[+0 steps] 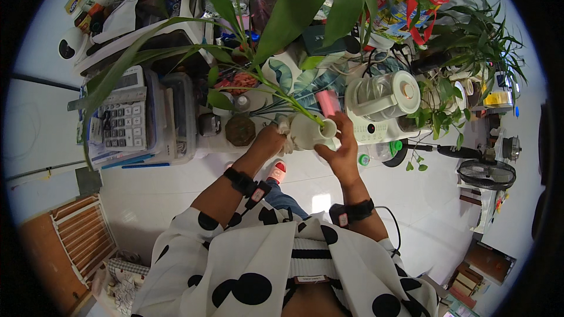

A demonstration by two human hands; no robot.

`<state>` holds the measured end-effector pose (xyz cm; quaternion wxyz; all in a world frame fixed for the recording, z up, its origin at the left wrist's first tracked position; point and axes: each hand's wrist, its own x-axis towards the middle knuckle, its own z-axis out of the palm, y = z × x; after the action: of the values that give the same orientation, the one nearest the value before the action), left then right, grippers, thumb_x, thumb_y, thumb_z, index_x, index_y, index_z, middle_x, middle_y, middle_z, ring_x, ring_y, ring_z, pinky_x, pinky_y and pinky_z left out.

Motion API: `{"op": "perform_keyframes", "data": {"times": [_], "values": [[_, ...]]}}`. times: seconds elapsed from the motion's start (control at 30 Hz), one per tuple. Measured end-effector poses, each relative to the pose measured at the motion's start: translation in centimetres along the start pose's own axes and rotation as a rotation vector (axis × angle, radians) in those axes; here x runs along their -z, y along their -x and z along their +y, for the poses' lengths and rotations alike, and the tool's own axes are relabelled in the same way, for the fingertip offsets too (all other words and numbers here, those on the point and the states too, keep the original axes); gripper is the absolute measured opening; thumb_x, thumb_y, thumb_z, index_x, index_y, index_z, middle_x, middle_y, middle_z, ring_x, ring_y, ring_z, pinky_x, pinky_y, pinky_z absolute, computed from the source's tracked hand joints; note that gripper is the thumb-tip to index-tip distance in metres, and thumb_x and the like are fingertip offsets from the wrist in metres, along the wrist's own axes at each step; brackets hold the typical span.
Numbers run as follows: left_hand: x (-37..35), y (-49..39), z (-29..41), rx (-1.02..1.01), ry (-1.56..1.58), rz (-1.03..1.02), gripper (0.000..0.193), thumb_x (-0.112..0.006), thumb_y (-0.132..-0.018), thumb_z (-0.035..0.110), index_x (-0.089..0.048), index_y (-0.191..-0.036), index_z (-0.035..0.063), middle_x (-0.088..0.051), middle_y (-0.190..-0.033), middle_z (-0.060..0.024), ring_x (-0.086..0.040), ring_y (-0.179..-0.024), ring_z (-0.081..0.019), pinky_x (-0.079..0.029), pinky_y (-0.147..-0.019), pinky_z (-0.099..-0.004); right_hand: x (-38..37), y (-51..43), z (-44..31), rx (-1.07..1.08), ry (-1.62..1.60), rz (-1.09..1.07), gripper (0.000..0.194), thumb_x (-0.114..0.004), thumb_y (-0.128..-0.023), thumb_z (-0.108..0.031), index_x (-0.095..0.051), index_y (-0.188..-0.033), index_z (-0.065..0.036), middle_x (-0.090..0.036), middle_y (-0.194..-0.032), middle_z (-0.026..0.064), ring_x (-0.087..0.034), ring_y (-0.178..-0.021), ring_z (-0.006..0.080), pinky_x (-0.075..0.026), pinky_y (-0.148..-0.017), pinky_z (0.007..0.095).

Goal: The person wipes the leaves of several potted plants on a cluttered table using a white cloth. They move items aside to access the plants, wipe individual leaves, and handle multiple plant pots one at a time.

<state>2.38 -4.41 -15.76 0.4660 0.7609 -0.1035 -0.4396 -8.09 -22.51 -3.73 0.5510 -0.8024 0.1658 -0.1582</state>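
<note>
A white vase (305, 132) with a long green plant stem (286, 97) in its mouth is tilted between my hands, its rim towards the right. My left hand (271, 141) holds a crumpled pale cloth or tissue (285, 135) against the vase's base end; its fingertips are partly hidden. My right hand (343, 144) curves around the mouth end, thumb below and fingers above. Broad green leaves (295, 13) rise from the stem over the table. A pink object (328, 103) lies just beyond my right fingers.
A glass kettle (383, 97) stands on a white base at the right. Left are a calculator (125, 125), plastic boxes (180, 114) and a brown octagonal object (240, 130). A green-capped bottle (387, 150) and a black fan (487, 174) are beyond the table edge.
</note>
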Motion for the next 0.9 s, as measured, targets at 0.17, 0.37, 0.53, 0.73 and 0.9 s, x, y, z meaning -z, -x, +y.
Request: {"op": "perform_keyframes", "data": {"times": [0.17, 0.37, 0.53, 0.73, 0.9], "values": [[-1.6, 4.8, 1.4, 0.335, 0.467, -0.273, 0.024, -0.065, -0.089, 0.022, -0.059, -0.075, 0.0034, -0.046, -0.054, -0.0006, -0.035, -0.039, -0.0112, -0.022, -0.036, -0.0283, 1.6, 4.3, 2.2, -0.239, 0.092, -0.369, 0.053, -0.077, -0.071, -0.003, -0.059, -0.121, -0.007, -0.057, -0.123, 0.0091, -0.059, -0.109, 0.0246, -0.051, -0.087, 0.0360], [-4.0, 5.1, 2.8, 0.217, 0.617, -0.538, 0.024, -0.064, -0.091, 0.026, -0.063, -0.096, 0.0034, -0.044, -0.055, 0.0010, -0.032, -0.040, -0.0084, -0.024, -0.036, -0.0257, 1.3, 6.2, 6.8, -0.408, -0.093, -0.222, 0.032, -0.068, -0.074, 0.005, -0.066, -0.106, 0.000, -0.065, -0.105, 0.0083, -0.064, -0.095, 0.0196, -0.052, -0.081, 0.0300], [-2.4, 6.3, 4.1, -0.024, 0.346, 0.038, 0.062, -0.074, -0.084, 0.028, -0.051, -0.136, 0.0015, -0.059, -0.072, -0.0085, -0.052, -0.054, -0.0153, -0.043, -0.050, -0.0297, 5.3, 1.7, 8.2, -0.416, -0.209, 0.076, 0.029, -0.057, -0.077, 0.009, -0.067, -0.103, 0.005, -0.066, -0.089, 0.0043, -0.059, -0.076, 0.0110, -0.049, -0.069, 0.0243], [-2.4, 6.2, 6.1, -0.182, -0.133, 0.285, 0.084, -0.076, -0.082, 0.031, -0.030, -0.149, 0.0060, -0.066, -0.080, -0.0171, -0.066, -0.067, -0.0310, -0.052, -0.065, -0.0396, 2.0, -6.6, 8.5, -0.345, -0.200, -0.401, 0.031, -0.054, -0.086, -0.003, -0.065, -0.115, 0.002, -0.067, -0.100, 0.0084, -0.061, -0.091, 0.0162, -0.048, -0.085, 0.0270], [-3.8, 5.1, 6.5, -0.148, -0.243, 0.296, 0.084, -0.074, -0.084, 0.035, -0.026, -0.149, 0.0096, -0.069, -0.080, -0.0178, -0.068, -0.074, -0.0383, -0.052, -0.069, -0.0449, -0.5, -14.2, 10.5, 0.158, 0.023, -0.971, 0.031, -0.058, -0.083, -0.006, -0.070, -0.111, -0.001, -0.071, -0.105, 0.0086, -0.064, -0.094, 0.0156, -0.051, -0.086, 0.0275]]}}
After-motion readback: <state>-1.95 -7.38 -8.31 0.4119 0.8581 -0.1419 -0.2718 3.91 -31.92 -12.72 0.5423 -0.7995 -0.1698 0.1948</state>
